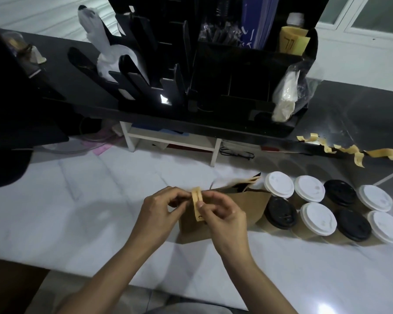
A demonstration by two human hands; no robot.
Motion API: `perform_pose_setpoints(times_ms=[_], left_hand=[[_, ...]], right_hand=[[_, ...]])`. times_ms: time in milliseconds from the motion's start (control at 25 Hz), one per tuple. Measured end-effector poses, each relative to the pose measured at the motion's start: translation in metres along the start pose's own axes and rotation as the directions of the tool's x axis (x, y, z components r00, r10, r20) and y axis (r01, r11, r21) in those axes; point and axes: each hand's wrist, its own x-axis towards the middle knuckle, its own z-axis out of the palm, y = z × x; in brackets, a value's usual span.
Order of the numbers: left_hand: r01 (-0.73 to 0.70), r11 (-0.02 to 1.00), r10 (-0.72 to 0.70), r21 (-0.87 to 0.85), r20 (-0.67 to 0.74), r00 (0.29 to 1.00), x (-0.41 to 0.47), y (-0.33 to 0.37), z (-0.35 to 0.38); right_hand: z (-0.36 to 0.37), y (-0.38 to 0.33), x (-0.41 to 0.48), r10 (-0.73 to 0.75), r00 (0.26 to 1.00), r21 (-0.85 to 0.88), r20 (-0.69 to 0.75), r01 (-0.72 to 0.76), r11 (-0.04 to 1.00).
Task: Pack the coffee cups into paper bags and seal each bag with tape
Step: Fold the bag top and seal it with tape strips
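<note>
Paper bag (243,208) stands on the white surface (77,211), just left of eight lidded coffee cups (318,219); its contents are hidden. Tape strip (196,203) straddles the folded mouth at the bag's left end. Left hand (161,207) pinches the strip's far side with curled fingertips. Right hand (222,214) curls round the near side, thumb pressing the strip flat.

Judgement: the kraft paper is thin and light, creases readily, and would likely tip if shoved; hold it at the folded top, not the walls. The tape is flimsy and self-sticking, so keep it taut. The cups are probably crushable; grip them below the lid. Spare strips (349,151) hang well apart, upper right.
</note>
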Motion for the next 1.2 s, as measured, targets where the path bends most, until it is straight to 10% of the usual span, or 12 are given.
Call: perform_pose_setpoints(times_ms=[1200], left_hand=[[-0.090,0.984,0.062,0.155,0.174,0.983,0.004,-0.007,0.000]], right_hand=[[0.008,0.014,0.013,-0.043,0.996,-0.173,-0.076,0.030,0.985]])
